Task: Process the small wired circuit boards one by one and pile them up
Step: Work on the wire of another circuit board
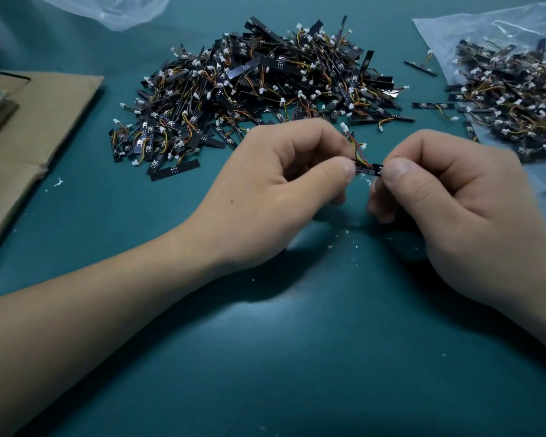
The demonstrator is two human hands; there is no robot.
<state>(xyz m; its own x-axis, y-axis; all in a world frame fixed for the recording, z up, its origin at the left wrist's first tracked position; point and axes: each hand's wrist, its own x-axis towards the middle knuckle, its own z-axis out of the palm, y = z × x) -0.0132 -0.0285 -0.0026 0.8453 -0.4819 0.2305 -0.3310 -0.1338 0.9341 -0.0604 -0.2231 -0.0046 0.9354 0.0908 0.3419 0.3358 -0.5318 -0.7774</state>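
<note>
One board [370,169] is pinched at either end by the left grip [281,184] and right grip [460,200], just before the pile [259,86] (seemingly so its wires [358,151] can be worked).

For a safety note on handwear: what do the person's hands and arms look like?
Both are bare: the left hand and right hand show no gloves or rings, and the left forearm shows no sleeve, watch or wrist strap. Nails are short. A small dark dot marks the left hand's back.
</note>
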